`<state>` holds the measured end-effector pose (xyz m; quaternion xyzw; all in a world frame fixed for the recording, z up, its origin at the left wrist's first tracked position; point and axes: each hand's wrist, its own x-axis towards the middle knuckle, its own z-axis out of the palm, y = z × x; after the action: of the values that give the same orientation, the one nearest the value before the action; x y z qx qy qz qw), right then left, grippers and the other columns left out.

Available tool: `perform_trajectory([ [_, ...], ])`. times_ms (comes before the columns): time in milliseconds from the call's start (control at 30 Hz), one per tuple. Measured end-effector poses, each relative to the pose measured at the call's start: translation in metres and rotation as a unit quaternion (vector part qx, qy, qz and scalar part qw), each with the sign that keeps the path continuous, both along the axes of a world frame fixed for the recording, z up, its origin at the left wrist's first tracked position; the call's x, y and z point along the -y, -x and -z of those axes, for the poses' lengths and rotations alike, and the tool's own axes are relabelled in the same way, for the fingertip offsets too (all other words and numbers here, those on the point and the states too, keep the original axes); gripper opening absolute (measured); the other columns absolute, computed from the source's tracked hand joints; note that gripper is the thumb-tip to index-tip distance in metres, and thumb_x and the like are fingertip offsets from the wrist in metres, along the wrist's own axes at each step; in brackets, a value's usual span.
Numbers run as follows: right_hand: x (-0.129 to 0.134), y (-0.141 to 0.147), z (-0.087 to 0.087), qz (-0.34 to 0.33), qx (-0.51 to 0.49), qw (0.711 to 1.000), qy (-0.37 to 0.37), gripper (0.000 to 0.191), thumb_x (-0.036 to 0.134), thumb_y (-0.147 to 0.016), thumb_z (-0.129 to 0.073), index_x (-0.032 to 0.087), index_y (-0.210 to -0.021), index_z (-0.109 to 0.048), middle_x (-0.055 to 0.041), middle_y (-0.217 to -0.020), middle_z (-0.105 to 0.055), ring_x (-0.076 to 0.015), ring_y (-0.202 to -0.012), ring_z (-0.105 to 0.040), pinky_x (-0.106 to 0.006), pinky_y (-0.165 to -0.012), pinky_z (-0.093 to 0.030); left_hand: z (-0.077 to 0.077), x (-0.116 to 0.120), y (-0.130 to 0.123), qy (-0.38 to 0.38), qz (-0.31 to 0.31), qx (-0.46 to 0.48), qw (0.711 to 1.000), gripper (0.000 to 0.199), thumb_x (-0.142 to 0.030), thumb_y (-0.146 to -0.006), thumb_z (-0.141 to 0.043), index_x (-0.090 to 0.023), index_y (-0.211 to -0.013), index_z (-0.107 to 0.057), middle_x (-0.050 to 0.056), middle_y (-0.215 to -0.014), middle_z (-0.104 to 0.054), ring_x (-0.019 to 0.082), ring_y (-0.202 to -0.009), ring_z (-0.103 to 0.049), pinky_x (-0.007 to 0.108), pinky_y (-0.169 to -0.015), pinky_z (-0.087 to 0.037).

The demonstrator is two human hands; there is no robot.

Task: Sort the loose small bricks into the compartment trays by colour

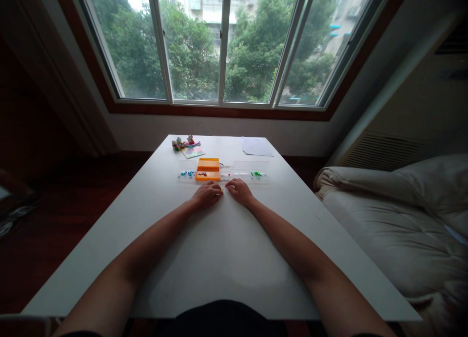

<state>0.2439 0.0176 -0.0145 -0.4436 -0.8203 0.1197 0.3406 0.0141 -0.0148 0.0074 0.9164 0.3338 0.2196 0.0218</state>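
Observation:
Both hands rest low over the white table, close together, just in front of an orange box (208,168) with its lid up and small dark red pieces inside. My left hand (208,194) has its fingers curled together round something small and pale, too small to name. Facing it, my right hand (239,191) has its fingers bent and pressed together near the same spot; what they hold, if anything, is too small to tell. Blue pieces (187,174) lie in a clear case left of the orange box. Green pieces (256,174) lie in another clear case to the right.
Small colourful figures (178,144) and a patterned card (193,152) are at the table's back left. White paper sheets (257,146) lie at the back right. The white table (226,259) reaches toward the window. A beige sofa (395,220) stands on the right.

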Motion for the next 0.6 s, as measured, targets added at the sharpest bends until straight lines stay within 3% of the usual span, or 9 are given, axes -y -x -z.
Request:
perform_trajectory([
  [267, -0.0008, 0.0001, 0.0014, 0.002, -0.001, 1.000, -0.003, 0.013, 0.016, -0.093, -0.065, 0.022, -0.093, -0.076, -0.0055, -0.099, -0.070, -0.0209, -0.101, -0.059, -0.033, -0.096, -0.044, 0.0017, -0.0003, 0.0003, 0.001, -0.009, -0.002, 1.000, 0.024, -0.024, -0.093, -0.062, -0.026, -0.111, -0.077, 0.006, -0.111, -0.072, 0.024, -0.107, -0.057, 0.038, -0.096, -0.048],
  [600, 0.0012, 0.0009, -0.0014, 0.002, -0.003, 1.000, 0.001, 0.014, 0.015, -0.092, -0.064, 0.021, -0.092, -0.076, -0.0053, -0.095, -0.071, -0.0202, -0.097, -0.060, -0.033, -0.093, -0.045, -0.0072, 0.0034, -0.0008, -0.020, -0.001, -0.049, 0.999, 0.029, -0.020, -0.093, -0.057, -0.026, -0.113, -0.077, 0.007, -0.111, -0.073, 0.024, -0.106, -0.056, 0.038, -0.095, -0.048],
])
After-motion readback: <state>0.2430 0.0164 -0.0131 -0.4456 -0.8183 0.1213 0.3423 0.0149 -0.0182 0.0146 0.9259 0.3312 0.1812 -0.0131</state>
